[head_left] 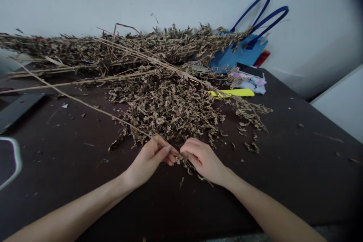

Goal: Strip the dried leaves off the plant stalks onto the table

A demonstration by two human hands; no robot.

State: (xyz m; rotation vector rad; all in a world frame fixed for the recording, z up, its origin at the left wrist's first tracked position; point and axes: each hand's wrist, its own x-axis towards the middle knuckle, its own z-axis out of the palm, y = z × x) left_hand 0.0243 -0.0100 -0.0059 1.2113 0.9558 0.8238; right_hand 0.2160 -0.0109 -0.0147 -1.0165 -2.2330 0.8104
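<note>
Two hands worked along a dried stem at the front of a dark desk (283,181).

The left hand (151,157) gripped the long, leafy-ended stem (96,109) between thumb and fingers, while the right hand (202,159) was curled closed at its leafy part, just beside the left; whether its fingertips pinched stem or leaf could not be told. The stem ran from the hands toward the far left, passing left of a loose heap of dried leaves (170,109). Small leaves hung from its near end, below the hands. Behind the heap, a thick pile of dried plants (159,45) lay along the wall, reaching a blue bag (241,55) on the right. A yellow strip (238,93) lay right of the heap, and a dark flat object (21,109) at the left.
</note>
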